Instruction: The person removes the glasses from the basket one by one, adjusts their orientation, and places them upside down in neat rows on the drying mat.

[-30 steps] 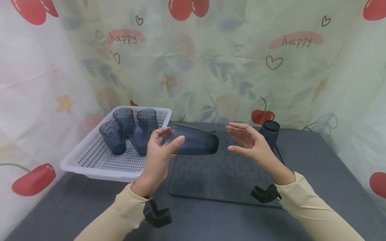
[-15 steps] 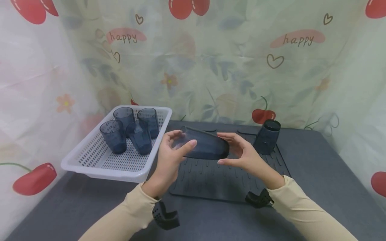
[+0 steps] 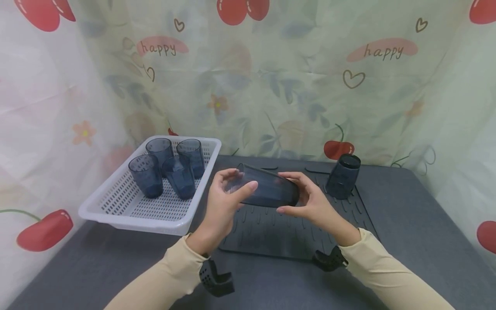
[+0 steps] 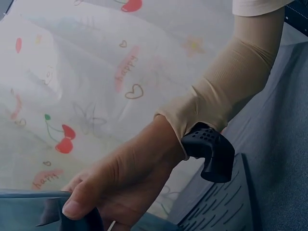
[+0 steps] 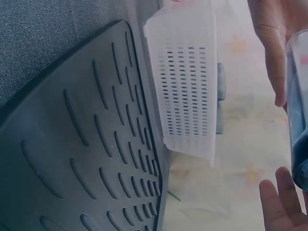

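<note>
A dark blue drinking glass [image 3: 267, 189] lies nearly sideways in the air above the black drying mat [image 3: 271, 237], its base toward the right. My left hand [image 3: 221, 204] grips the mouth end, thumb along the near side. Around the base end curl the fingers and thumb of my right hand [image 3: 311, 204]. The left wrist view catches the right thumb [image 4: 79, 204] against the glass. In the right wrist view the glass [image 5: 301, 110] is cut by the frame edge, between the left hand [image 5: 274, 53] and the right fingers [image 5: 279, 199].
A white perforated basket [image 3: 128, 221] on the left holds several upright blue glasses [image 3: 145, 176]. Another glass [image 3: 342, 178] stands upside down on the mat's back right corner. Grey cloth covers the table [image 3: 403, 206], and a printed curtain [image 3: 248, 86] hangs behind.
My left hand has carried the glass to the right. My right hand has come in from the right and taken hold of its base end. The last half second shows only slight movement.
</note>
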A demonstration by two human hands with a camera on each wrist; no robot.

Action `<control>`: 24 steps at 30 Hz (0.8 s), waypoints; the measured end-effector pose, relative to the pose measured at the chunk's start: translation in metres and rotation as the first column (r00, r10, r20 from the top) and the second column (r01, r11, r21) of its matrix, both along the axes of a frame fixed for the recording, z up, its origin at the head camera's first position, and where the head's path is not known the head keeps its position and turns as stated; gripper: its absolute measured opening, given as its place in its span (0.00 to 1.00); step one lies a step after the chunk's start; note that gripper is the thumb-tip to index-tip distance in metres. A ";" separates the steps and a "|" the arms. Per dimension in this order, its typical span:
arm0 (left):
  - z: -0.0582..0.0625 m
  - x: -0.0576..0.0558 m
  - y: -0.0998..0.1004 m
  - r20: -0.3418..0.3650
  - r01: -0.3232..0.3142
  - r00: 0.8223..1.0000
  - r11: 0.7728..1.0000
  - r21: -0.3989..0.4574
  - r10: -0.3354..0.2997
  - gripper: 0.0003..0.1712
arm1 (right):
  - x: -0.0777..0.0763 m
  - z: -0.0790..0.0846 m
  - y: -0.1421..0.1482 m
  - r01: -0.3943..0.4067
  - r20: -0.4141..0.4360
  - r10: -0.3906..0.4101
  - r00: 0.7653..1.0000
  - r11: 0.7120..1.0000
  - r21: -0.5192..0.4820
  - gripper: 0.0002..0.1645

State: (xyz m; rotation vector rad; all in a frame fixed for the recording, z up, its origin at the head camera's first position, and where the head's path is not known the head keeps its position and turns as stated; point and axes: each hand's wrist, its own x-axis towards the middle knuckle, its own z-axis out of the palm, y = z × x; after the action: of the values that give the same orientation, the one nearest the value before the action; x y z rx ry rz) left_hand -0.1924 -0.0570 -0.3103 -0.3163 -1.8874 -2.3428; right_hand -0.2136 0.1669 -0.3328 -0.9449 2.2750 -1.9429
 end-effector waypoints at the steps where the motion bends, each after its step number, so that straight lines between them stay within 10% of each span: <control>1: 0.000 0.000 0.000 0.004 0.001 1.000 1.000 -0.005 -0.001 0.33 | 0.000 -0.001 0.000 -0.006 0.004 0.006 1.000 1.000 -0.010 0.45; 16: 0.007 -0.002 -0.012 0.106 0.167 0.983 0.972 -0.162 -0.151 0.37 | 0.004 0.004 0.007 0.047 0.003 -0.048 0.999 0.997 0.056 0.43; 24: 0.007 -0.009 -0.021 0.149 0.322 0.943 0.929 -0.182 -0.298 0.42 | 0.003 0.008 0.015 0.064 -0.008 -0.064 0.998 0.996 0.069 0.42</control>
State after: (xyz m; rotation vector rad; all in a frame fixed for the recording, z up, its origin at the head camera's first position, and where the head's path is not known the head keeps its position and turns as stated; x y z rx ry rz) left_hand -0.2010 -0.0779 -0.3033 -0.5452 -2.2933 -2.4056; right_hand -0.2103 0.1815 -0.3246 -0.8835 2.3879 -1.8727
